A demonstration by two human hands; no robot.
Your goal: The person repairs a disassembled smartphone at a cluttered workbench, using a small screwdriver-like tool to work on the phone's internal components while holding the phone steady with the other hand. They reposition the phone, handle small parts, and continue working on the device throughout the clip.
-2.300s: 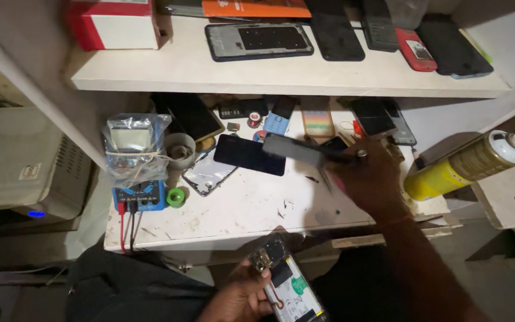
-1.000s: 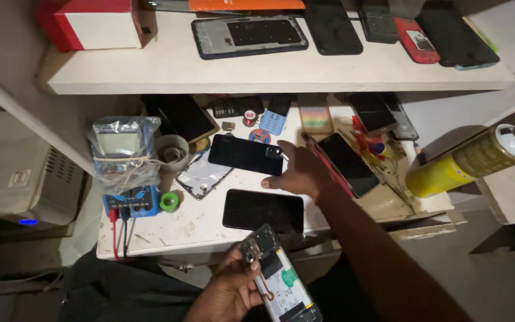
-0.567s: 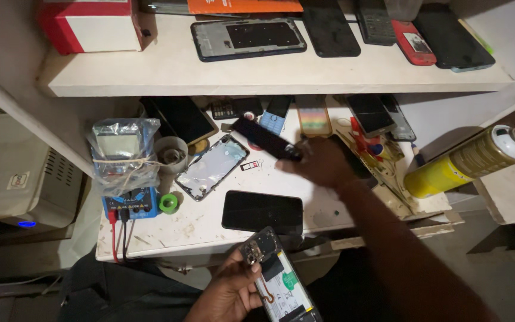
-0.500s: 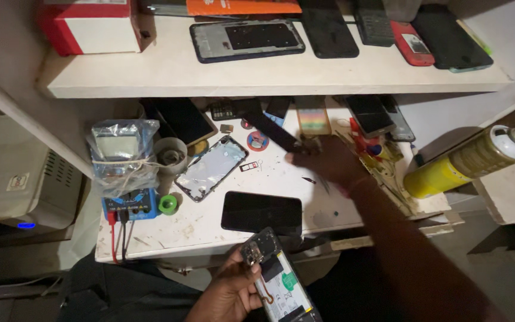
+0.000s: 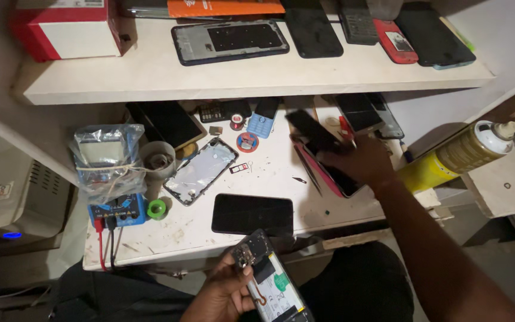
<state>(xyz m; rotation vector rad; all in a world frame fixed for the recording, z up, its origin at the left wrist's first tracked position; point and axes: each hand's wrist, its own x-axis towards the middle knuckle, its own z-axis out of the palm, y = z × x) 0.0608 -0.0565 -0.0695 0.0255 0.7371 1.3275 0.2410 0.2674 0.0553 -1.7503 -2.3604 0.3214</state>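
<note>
Your left hand (image 5: 225, 292) grips an opened phone (image 5: 269, 280), its back cover off and its insides facing up, just below the front edge of the counter (image 5: 168, 229). Your right hand (image 5: 356, 160) reaches over the counter's right side, fingers closed on a dark phone (image 5: 308, 128) held tilted above a red-edged phone (image 5: 335, 173) lying there. A black phone (image 5: 253, 213) lies flat near the counter's front edge, just above the opened phone.

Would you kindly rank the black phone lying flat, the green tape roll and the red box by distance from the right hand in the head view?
1. black phone, lower left of the right hand.
2. green tape roll, farther left, beside the multimeter.
3. red box, far upper left, on the shelf.
</note>
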